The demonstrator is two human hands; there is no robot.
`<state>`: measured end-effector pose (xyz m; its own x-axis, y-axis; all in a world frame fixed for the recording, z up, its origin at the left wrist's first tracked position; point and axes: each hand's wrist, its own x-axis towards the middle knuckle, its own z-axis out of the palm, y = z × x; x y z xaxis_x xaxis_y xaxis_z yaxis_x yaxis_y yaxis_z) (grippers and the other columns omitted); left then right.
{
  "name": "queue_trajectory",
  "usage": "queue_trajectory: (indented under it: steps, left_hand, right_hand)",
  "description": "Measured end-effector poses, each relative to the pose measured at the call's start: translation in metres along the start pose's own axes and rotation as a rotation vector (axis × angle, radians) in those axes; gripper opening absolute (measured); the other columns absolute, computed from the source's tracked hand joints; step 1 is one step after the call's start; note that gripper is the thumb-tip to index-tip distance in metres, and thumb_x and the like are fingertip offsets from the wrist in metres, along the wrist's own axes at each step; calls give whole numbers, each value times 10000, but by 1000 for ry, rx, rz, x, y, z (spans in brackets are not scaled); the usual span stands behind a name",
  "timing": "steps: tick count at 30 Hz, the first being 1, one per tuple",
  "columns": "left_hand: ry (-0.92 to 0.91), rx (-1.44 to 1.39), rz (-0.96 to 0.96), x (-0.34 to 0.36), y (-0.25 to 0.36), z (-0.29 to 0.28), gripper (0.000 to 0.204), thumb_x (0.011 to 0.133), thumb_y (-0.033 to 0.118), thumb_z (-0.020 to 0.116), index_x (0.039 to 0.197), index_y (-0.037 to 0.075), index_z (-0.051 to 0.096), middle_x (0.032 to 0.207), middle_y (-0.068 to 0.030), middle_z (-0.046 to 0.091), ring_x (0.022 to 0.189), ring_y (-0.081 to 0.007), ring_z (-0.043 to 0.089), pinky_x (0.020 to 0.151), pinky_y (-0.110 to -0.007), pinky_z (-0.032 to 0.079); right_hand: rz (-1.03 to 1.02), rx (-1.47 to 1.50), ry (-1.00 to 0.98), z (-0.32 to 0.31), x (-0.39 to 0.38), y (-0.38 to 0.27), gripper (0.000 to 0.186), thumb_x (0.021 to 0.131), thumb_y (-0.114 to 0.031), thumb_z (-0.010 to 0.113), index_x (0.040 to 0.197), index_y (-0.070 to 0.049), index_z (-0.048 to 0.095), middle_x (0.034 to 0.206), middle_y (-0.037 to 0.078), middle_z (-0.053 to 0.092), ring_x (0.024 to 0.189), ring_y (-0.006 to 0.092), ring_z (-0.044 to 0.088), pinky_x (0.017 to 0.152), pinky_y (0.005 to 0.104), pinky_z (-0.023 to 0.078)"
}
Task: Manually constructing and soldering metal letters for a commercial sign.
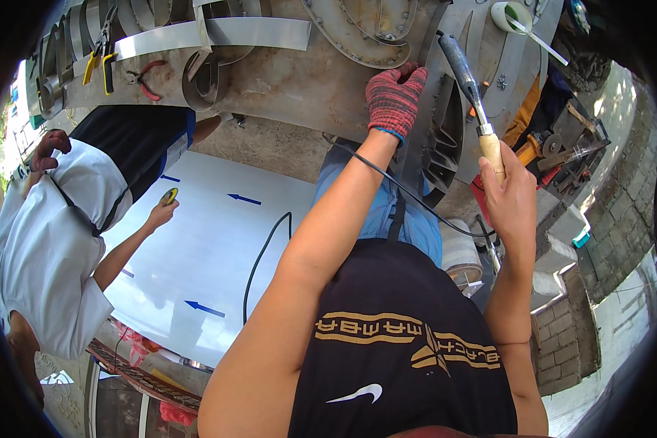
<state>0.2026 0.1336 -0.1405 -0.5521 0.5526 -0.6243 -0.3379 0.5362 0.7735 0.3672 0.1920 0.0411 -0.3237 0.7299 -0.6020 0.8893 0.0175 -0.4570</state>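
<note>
My right hand (511, 193), bare, is wrapped round the wooden handle of a soldering iron (461, 67). Its thick dark barrel points up and away over the workbench, and a black cord (431, 206) trails from the handle across my left forearm. My left hand (394, 104) wears a red and black knit glove with a blue cuff. Its fingers curl at the near rim of a curved sheet-metal shape (354, 50); what they hold, if anything, is hidden. Right of the glove stands a curved metal strip with bent tabs (445, 135).
Pliers with yellow-black handles (101, 55), red-handled pliers (147, 79) and bent strips lie on the metal bench (292, 91). A white cup (511, 16) stands far right, above a tool box (573, 142). At left, another person (58, 219) holds a yellow tool over a white sheet (219, 233).
</note>
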Motion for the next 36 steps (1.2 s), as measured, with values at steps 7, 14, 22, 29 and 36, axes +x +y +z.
queue_trajectory:
  steps: [7,14,22,29,36]
  left_hand:
    - [-4,-70,-81,0,1,3,320,918,214,784,1129,-27,769,938,-70,778,836,-104,658,799,-274,524]
    - [9,42,-52,-3,11,4,314,941,210,769,1156,-18,770,936,-27,743,831,-91,609,806,-260,502]
    - [11,77,-67,-2,9,3,378,954,241,753,1225,-21,744,1059,-61,761,938,-123,651,898,-279,514]
    - [-8,62,-66,1,2,1,397,955,252,747,1241,-23,735,1158,-102,760,1055,-154,663,988,-303,499]
    - [-16,52,-75,2,2,1,383,958,241,746,1237,-21,738,1160,-97,757,1066,-158,659,996,-307,494]
  right_hand:
    - [161,177,-92,-9,5,7,356,974,-210,652,1217,50,648,770,233,651,621,288,618,647,403,499]
    - [-24,89,13,-8,2,13,280,941,-184,643,1043,75,632,823,319,665,820,510,661,719,532,517]
    - [8,157,-46,-20,10,21,280,938,-179,614,1017,87,645,804,317,668,806,506,665,739,532,523]
    - [-67,41,21,-17,9,23,316,961,-228,623,1069,69,646,804,288,650,752,469,649,696,473,505]
    - [39,211,-90,-16,11,32,294,952,-201,616,1055,74,630,837,305,659,808,485,663,723,501,511]
